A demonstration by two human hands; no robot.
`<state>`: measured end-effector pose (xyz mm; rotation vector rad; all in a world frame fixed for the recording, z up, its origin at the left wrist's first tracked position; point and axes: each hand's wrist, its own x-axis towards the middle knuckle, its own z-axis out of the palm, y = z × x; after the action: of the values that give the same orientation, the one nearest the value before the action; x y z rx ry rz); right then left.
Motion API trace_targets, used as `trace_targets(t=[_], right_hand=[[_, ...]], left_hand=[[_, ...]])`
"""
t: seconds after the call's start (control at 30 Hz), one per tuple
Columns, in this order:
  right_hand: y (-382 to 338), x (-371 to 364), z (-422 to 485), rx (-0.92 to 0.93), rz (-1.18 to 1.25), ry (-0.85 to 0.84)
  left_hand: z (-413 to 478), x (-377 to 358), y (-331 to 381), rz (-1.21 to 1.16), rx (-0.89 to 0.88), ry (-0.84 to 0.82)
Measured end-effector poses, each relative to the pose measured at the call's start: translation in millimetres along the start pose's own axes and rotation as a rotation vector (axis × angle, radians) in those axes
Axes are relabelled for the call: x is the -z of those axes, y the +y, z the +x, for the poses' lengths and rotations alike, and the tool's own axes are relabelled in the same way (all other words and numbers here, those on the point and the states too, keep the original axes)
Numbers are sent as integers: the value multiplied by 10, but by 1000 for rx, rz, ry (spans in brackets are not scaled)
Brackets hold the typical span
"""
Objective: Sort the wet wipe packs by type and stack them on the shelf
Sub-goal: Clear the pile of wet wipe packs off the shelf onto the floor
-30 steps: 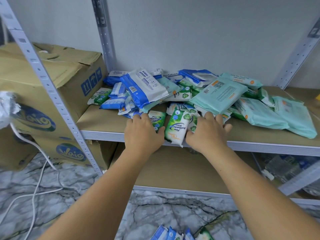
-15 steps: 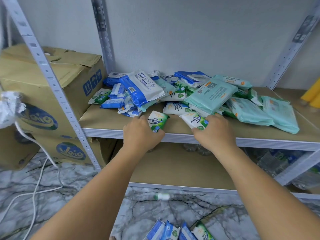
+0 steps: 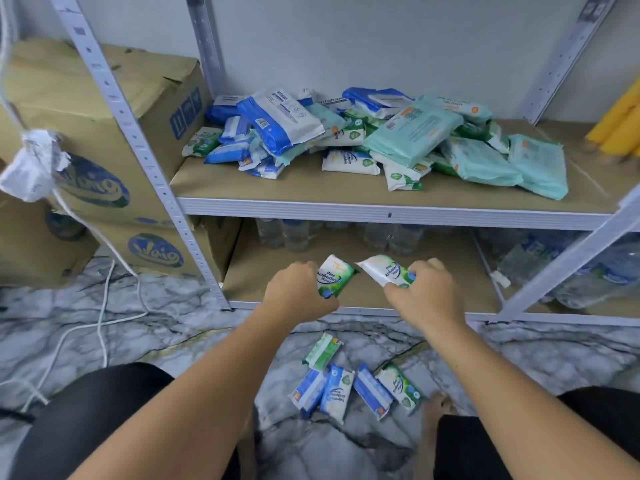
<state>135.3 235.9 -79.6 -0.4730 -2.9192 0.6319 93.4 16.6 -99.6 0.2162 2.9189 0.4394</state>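
Observation:
My left hand (image 3: 298,293) grips a small green-and-white pine antibacterial wipe pack (image 3: 333,276), held below the shelf's front edge. My right hand (image 3: 424,292) grips a second pack of the same kind (image 3: 386,270). A mixed heap of wipe packs lies on the shelf board (image 3: 294,188): blue-and-white packs (image 3: 280,124) at the left, large mint green packs (image 3: 412,133) at the right, small green ones (image 3: 349,162) between. Several small blue and green packs (image 3: 353,384) lie on the marble floor between my knees.
Cardboard boxes (image 3: 114,133) stand left of the shelf's grey metal upright (image 3: 138,147). White cables (image 3: 100,313) trail over the floor at the left. Clear water bottles (image 3: 294,233) sit on the lower shelf. Yellow objects (image 3: 620,129) stand at the far right.
Both hands each took a small green pack off the shelf's front and drew them down and toward me, below the shelf edge. The view tilted down, showing the packs on the floor.

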Motion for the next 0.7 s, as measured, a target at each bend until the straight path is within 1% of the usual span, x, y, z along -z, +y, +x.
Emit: trace_targets(t=[0.13, 0.23, 0.37, 0.43, 0.5, 0.57, 0.6, 0.7], right_hand=[[274, -476, -151, -30, -199, -214], [489, -821, -247, -103, -214, -368], [742, -1280, -333, -176, -211, -508], [846, -1516, -358, -212, -224, -552], [920, -1733, -375, -233, -233, -559], [1031, -1976, -402, -248, -268, -570], [1107, -2097, -418, -274, -301, -603], [1270, -2411, -538, -290, -330, -572]], left_hand=[[11, -569, -139, 52, 18, -136], [50, -1007, -254, 69, 64, -250], [109, -1580, -388, 3, 151, -319], [134, -1859, -449, -22, 196, -348], [144, -2135, -505, -39, 238, -366], [130, -2399, -544, -72, 275, -381], [113, -2516, -554, -84, 293, -393], [49, -2807, -570, -109, 339, -430]])
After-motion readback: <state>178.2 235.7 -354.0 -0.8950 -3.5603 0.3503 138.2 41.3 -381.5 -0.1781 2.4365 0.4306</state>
